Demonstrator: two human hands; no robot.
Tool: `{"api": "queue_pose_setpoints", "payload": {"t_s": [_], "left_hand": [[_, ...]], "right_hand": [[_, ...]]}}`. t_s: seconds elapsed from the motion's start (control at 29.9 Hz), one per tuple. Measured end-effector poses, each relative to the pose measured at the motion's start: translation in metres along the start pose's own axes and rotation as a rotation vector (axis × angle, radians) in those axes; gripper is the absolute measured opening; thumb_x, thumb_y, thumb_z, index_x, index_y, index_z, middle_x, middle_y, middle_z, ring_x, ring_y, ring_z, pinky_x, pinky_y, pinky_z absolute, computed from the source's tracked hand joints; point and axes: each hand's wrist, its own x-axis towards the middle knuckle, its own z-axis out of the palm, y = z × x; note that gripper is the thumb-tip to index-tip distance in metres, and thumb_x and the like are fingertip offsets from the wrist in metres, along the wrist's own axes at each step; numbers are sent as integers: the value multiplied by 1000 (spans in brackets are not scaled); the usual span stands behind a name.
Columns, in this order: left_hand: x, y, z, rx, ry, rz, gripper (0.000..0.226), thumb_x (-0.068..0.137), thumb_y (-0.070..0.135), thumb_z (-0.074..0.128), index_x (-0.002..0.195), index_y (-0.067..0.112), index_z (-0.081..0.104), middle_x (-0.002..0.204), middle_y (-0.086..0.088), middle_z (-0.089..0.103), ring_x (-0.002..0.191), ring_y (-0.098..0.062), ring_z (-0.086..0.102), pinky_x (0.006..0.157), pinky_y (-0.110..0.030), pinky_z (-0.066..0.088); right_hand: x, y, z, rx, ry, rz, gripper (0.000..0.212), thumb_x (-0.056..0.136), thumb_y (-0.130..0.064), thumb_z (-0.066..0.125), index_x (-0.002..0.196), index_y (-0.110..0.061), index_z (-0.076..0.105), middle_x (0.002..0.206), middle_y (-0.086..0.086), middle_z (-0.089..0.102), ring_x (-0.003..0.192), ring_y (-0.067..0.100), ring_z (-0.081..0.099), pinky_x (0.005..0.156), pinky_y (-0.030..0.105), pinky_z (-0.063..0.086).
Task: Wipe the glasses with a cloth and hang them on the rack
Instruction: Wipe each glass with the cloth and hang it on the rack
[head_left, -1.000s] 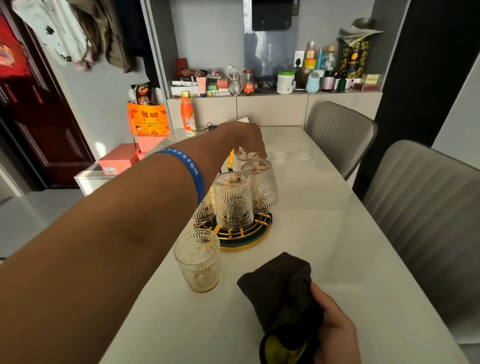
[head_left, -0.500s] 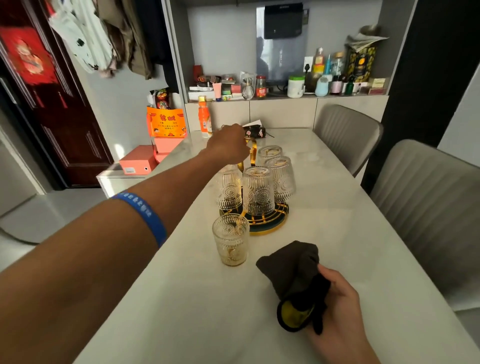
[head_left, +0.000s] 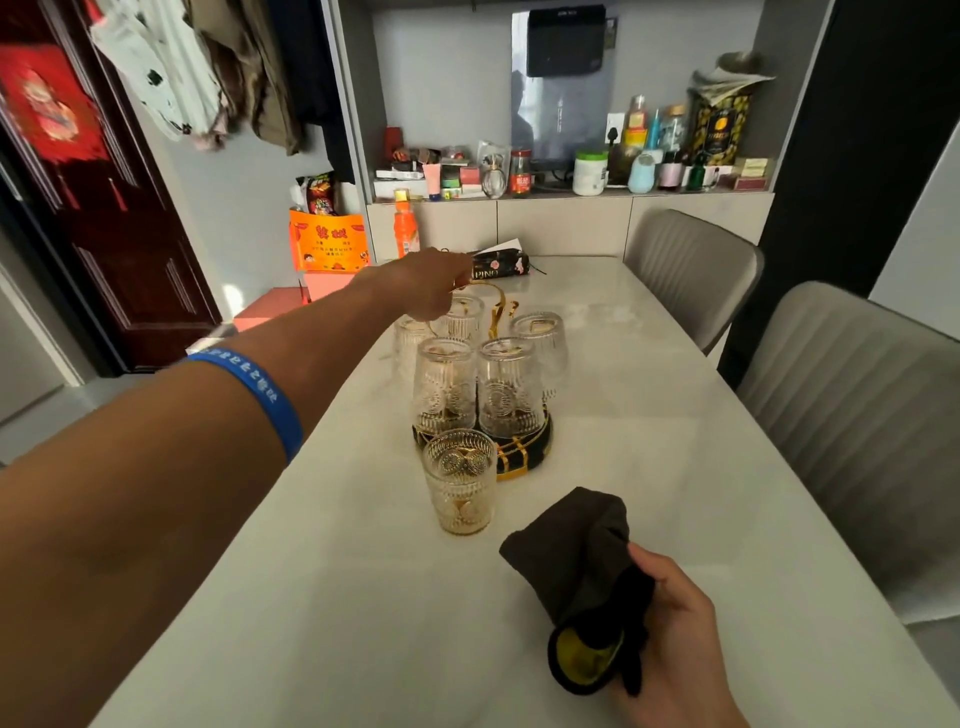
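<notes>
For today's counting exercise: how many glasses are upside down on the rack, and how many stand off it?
5 on the rack: front left, front right, right, back, left. 1 upright glass stands on the table in front. Others may be hidden behind.

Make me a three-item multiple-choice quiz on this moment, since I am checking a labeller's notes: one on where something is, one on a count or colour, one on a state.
1. Where does the upright glass stand?
A. on the table, in front of the rack
B. on the far chair
C. on the shelf

2. What colour is the wristband on the left arm?
A. red
B. blue
C. white

3. What is the right hand doing?
A. lying open and empty
B. lifting a glass
C. gripping the dark cloth

Answers:
1 A, it stands mouth up on the table just before the rack, while the racked glasses are upside down.
2 B, the band is plainly blue.
3 C, the fingers are closed around the cloth; the left hand reaches to the rack's gold handle.
</notes>
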Motion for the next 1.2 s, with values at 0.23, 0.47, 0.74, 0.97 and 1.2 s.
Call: {"api": "queue_pose_setpoints", "payload": {"t_s": [0.23, 0.47, 0.74, 0.97, 1.2], "left_hand": [[-5, -29, 1, -52, -9, 133, 29, 101, 1, 52, 125, 18, 52, 119, -8, 70, 102, -30, 62, 83, -43, 53], [-30, -15, 18, -129, 236, 2, 47, 99, 4, 58, 142, 21, 52, 135, -9, 64, 119, -30, 59, 92, -41, 50], [-197, 47, 149, -1107, 344, -402, 79, 80, 6, 81, 144, 28, 41, 133, 2, 55, 125, -21, 53, 96, -33, 45], [-179, 72, 185, -1164, 299, -548, 84, 73, 31, 90, 143, 24, 43, 138, 2, 59, 120, -21, 60, 95, -34, 52], [-230, 55, 181, -972, 382, -251, 80, 60, 30, 93, 120, 48, 43, 113, 25, 60, 106, -9, 61, 85, -20, 52]], "right_hand": [[-5, 4, 3, 15, -5, 28, 53, 75, -29, 64, 122, -6, 72, 117, 18, 75, 97, 42, 75, 68, 46, 64], [-9, 5, 8, 50, -57, -9, 44, 79, -26, 60, 113, -4, 77, 118, 19, 75, 96, 41, 75, 65, 47, 64], [-19, 6, 15, 20, -56, -59, 39, 76, -22, 57, 101, -6, 82, 112, 15, 78, 90, 32, 78, 67, 41, 64], [-46, 23, 15, 44, -82, -95, 34, 78, -17, 59, 101, -4, 80, 103, 16, 78, 88, 31, 78, 76, 39, 61], [-75, 33, 3, 89, -59, -127, 52, 78, -6, 51, 126, -8, 71, 120, 19, 74, 100, 29, 76, 78, 35, 64]]}}
